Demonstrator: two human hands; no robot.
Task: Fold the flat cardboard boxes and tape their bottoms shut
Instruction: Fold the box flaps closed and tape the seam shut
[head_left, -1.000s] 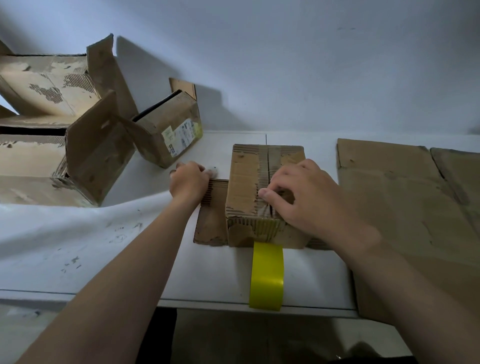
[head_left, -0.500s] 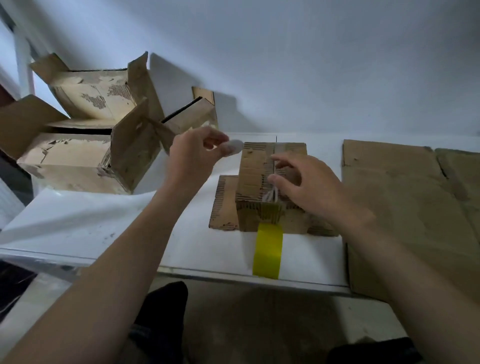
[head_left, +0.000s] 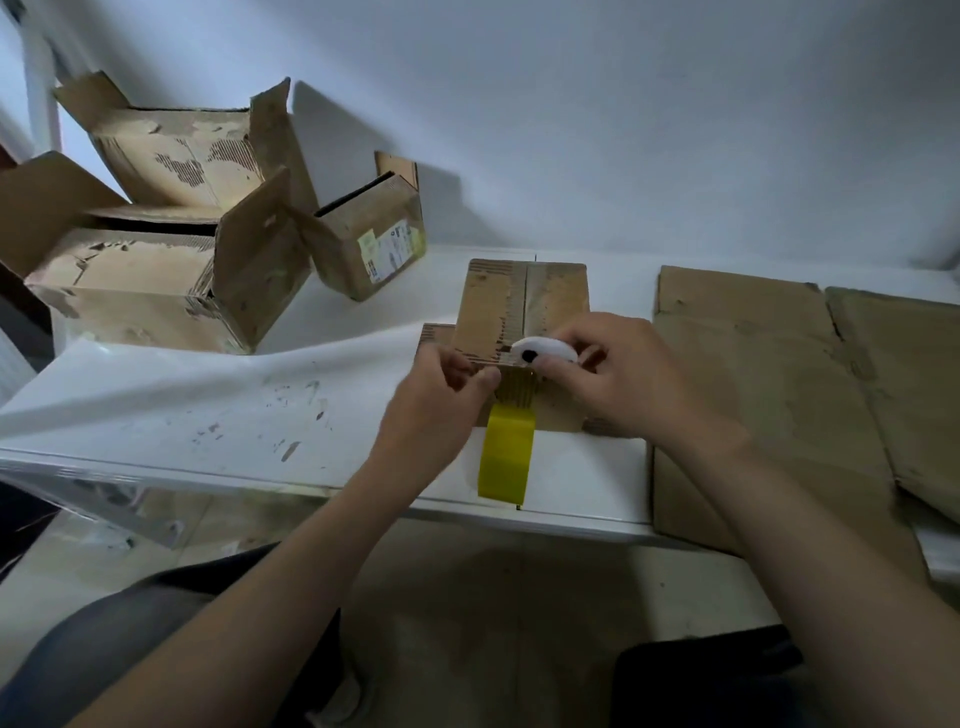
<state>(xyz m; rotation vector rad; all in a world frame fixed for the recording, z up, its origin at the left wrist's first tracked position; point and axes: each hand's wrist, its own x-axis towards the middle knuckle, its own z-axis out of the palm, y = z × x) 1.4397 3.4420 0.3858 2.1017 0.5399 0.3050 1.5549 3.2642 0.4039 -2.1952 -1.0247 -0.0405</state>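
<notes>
Head view: the small brown cardboard box (head_left: 524, 296) sits bottom-up on my white worktop (head_left: 208, 405), a yellow tape strip (head_left: 506, 457) hanging down its near face. Left grip (head_left: 441, 400) pinches, I think, the tape; right grip (head_left: 623, 384) clasps a white oval cutter (head_left: 545, 352). Folded brown boxes (head_left: 156, 280) stand left; flat cardboard sheets (head_left: 753, 374) remain.

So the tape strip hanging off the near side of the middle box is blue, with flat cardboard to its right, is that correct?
Not quite: the head view shows the tape strip is yellow, not blue. It does hang off the middle box's near side, with flat cardboard to its right.
</notes>
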